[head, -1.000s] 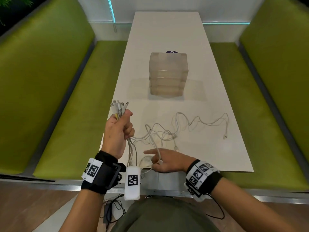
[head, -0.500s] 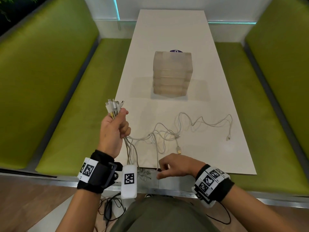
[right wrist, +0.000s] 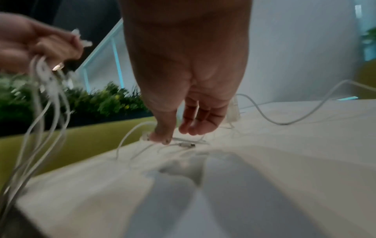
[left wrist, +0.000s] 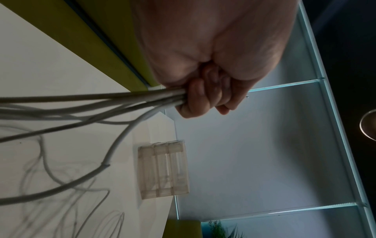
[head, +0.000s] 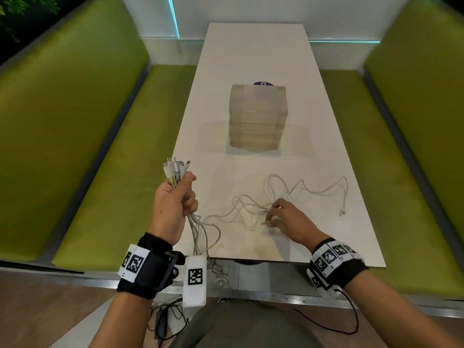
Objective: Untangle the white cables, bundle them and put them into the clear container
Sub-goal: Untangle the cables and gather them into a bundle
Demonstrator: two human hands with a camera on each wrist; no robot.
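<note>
1. Left hand is fisted round a bunch of white cables, plugs sticking up, held above the table's near left corner.
2. Loose cables sprawl across the table.
3. Container stands farther back, mid-table.
4. Right hand, fingers loosely spread, touches the tangle; no clear grip.

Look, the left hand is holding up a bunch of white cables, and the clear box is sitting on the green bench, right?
Not quite. The left hand does grip the white cables, but the clear box sits on the white table, not the green bench. The head view shows it.
</note>
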